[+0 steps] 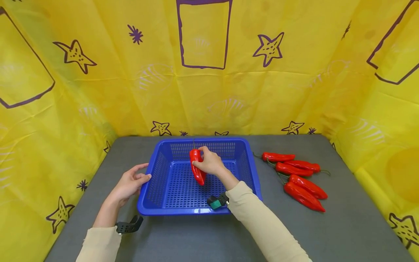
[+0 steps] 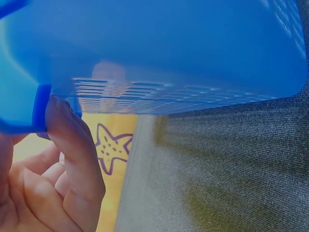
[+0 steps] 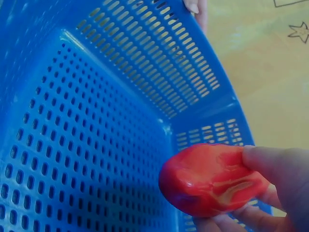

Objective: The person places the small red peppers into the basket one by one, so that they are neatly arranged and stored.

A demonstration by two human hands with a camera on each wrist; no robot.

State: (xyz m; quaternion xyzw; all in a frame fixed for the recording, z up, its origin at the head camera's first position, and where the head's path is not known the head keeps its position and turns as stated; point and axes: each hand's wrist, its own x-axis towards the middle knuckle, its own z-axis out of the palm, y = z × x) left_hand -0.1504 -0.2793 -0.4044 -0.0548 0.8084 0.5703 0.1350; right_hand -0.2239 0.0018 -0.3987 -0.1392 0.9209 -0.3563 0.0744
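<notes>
A blue perforated plastic basket (image 1: 199, 211) stands on the grey table. My left hand (image 1: 130, 183) pinches its left rim between thumb and fingers; the left wrist view shows the fingers (image 2: 72, 150) curled at the rim from outside. Over the basket's inside, my right hand (image 1: 211, 162) grips a red pepper (image 1: 197, 167) by its side, stem pointing away and tip toward me. The right wrist view shows the pepper (image 3: 207, 179) close up between thumb and fingers, above the slotted floor. Inside the basket no other pepper is visible.
To the right of the basket, several red peppers with green stems lie on the table, among them a front one (image 1: 302, 196) and a back one (image 1: 278, 157). Yellow patterned cloth (image 1: 209, 94) hangs behind and at both sides of the grey table (image 1: 183, 240).
</notes>
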